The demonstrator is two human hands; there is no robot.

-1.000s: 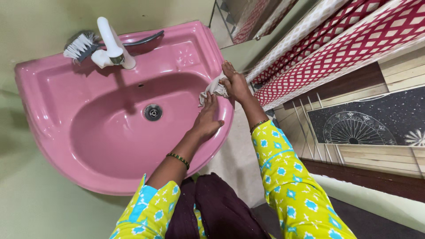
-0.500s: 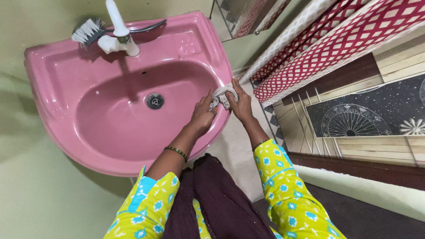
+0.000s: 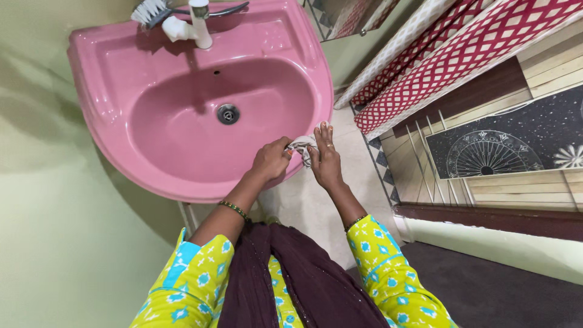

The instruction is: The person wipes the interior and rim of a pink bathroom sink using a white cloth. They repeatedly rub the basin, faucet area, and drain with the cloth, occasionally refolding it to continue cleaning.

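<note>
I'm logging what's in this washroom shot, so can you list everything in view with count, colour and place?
Basin: one, pink, fixed to the green wall.
Drain: one, metal, bottom of the bowl.
Tap: one, white, back ledge.
Brush: one, white bristles, beside the tap.
Cloth: one, whitish, at the front right rim.
Bangles: one per wrist, dark green.
Left hand: grips the cloth.
Right hand: fingers against the cloth.
</note>
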